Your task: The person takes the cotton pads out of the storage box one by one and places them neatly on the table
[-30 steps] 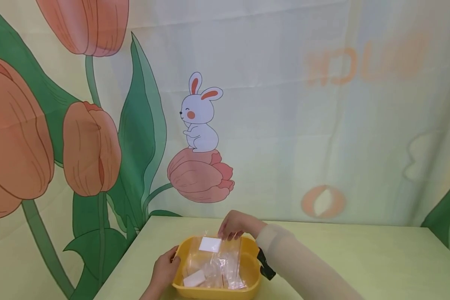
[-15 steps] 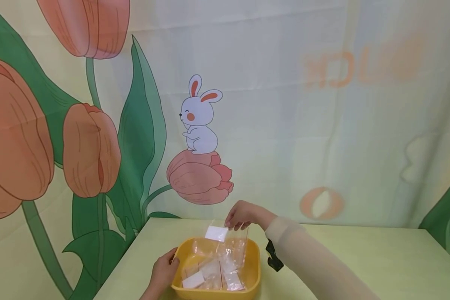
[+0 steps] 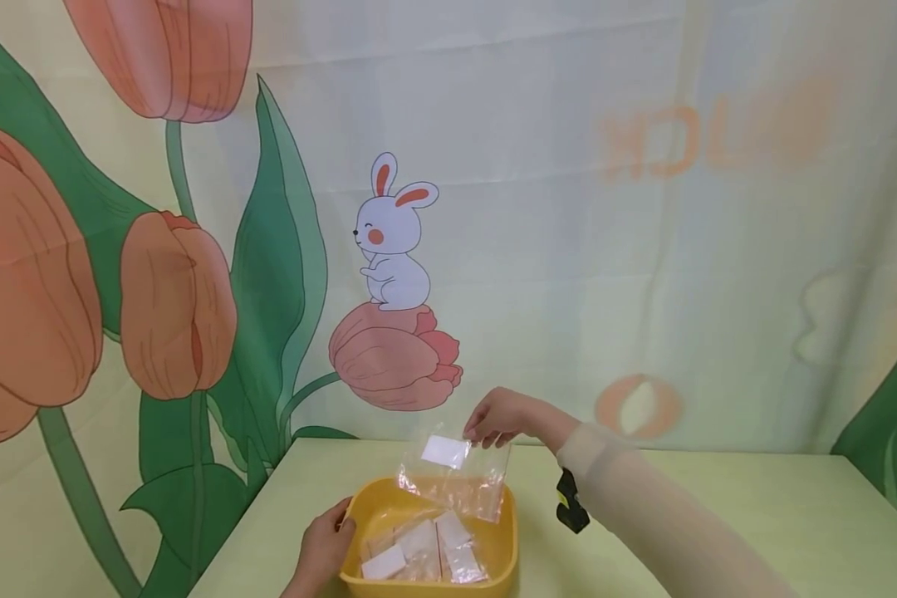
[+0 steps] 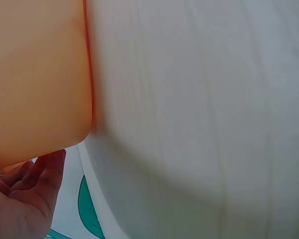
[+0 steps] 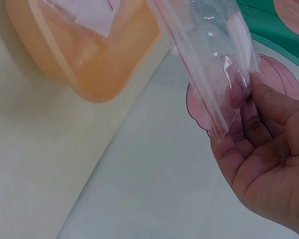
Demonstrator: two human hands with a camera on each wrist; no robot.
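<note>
My right hand (image 3: 499,415) pinches a clear zip-lock bag (image 3: 456,486) by its upper edge. A white card or label shows in that bag, and in the right wrist view a red line runs along the seal of the bag (image 5: 204,59). It hangs above the back right of a yellow plastic basin (image 3: 377,498). More clear bags with white pieces (image 3: 419,548) lie heaped in the basin. On its left side my left hand (image 3: 324,540) grips the rim, thumb at the front. The left wrist view has my left hand (image 4: 27,199) against the basin's wall.
The basin stands on a pale green table (image 3: 680,498). Behind the table hangs a curtain (image 3: 568,249) printed with tulips and a rabbit. A black strap with a buckle (image 3: 571,502) hangs at the right wrist.
My right hand has risen and moved right, lifting the clear zip-lock bag up from the heap in the basin. My left hand keeps its hold on the rim.
</note>
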